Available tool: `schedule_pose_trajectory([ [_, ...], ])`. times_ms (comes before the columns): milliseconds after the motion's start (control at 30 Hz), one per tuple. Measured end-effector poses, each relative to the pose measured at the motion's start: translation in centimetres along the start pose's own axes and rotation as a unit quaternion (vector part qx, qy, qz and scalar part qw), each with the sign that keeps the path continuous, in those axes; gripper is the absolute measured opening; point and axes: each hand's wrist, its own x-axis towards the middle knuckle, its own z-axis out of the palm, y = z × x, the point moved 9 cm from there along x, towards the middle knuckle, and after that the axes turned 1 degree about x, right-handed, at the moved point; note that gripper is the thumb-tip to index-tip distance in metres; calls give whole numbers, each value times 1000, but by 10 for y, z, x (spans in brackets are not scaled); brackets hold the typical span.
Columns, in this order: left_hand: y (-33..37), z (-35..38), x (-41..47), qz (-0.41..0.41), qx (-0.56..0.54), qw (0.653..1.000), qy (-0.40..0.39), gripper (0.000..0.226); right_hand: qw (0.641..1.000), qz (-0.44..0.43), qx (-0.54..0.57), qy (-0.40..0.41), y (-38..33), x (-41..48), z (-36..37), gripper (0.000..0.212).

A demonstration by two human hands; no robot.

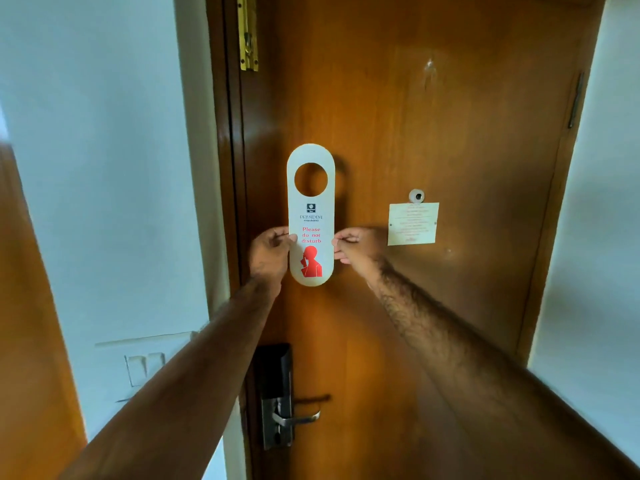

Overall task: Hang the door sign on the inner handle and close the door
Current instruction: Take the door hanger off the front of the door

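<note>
Both forearms enter from the bottom corners, cut off by the frame edge. Below and between them I see the lever handle (298, 418) on its dark lock plate (276, 396), lever pointing right, nothing hung on it.

Further out, my left hand (270, 250) pinches the left edge of the door sign (311, 216), thumb on the printed face, the other fingers hidden behind the card. My right hand (356, 247) pinches the right edge the same way, fingertips closed on the card.

Sign is held upright in front of the door (433, 133), well above the handle. Long axis vertical, round hole at the top, red figure at the bottom, printed face toward me. "Please do not disturb" reads clearly; the small logo text above is hard to make out. Whether the card touches the door, I cannot tell.

Farther back: a peephole (416, 196) with a pale notice (412, 224) just below, its text illegible. A brass bolt (248, 32) sits near the top left, cut off by the frame.
</note>
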Motion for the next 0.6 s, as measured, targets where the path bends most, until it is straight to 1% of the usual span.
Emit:
schedule_pose_trajectory([
  [133,-23,-22,-1,-46,8,999,13,21,1000,0,-6,-8,6,-9,26,18],
  [200,-33,-28,-7,-64,15,998,23,24,1000,7,-10,-17,14,-13,37,18],
  [267,-43,-35,-15,-73,33,996,36,27,999,20,-10,-30,26,-18,49,17],
  [367,-61,-47,-27,-85,79,991,68,25,998,32,-6,-50,48,-27,66,15],
  [467,-80,-53,-35,-98,109,986,85,24,996,62,-6,-71,79,-39,83,21],
  [567,-98,-55,-41,-109,127,982,92,23,989,94,-43,-110,125,-52,101,28],
  [600,-103,-56,-42,-111,129,981,95,22,984,104,-60,-131,140,-59,107,26],
])
